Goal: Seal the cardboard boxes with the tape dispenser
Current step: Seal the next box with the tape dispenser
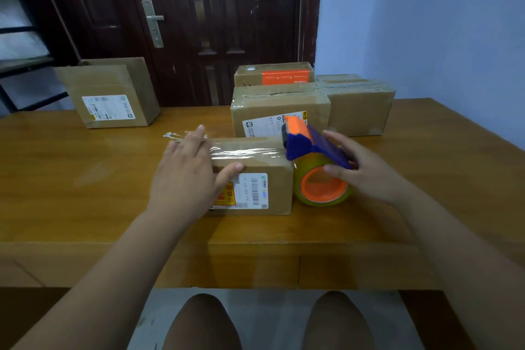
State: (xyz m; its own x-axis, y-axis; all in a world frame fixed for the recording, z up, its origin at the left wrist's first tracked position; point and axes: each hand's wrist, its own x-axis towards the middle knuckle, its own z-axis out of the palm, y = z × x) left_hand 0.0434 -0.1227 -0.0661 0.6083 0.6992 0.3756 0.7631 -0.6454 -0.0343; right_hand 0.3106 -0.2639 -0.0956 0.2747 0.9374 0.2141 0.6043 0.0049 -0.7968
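Figure: A small cardboard box (255,167), rectangular and of matte brown board, lies near the middle of a glossy wooden table (85,179). Its front face carries a white printed label and a red-and-yellow sticker. A strip of clear tape (244,152), shiny and slightly wrinkled, runs along the box top from left to right, and its crinkled free end projects past the left edge. The left hand (184,176) lies flat on the left end of the box top. Its fingers (194,140) are straight and close together on the tape, the thumb is spread against the front face, and it grasps nothing. The right hand (366,170) grips the tape dispenser (309,142), a blue plastic shell with an orange head, at the box's upper right corner. The fingers curl over the blue shell and the thumb reaches the orange core of the translucent yellowish tape roll (324,187), which sits just beside the box's right end. Behind stand a taped box (279,105), wrapped in glossy film, a plain box (360,108) touching its right side, and an orange-labelled box (274,74) farther back. A labelled box (113,94) stands well apart at the far left. Beyond are a dark panelled door (216,23) and a pale blue wall (426,23).
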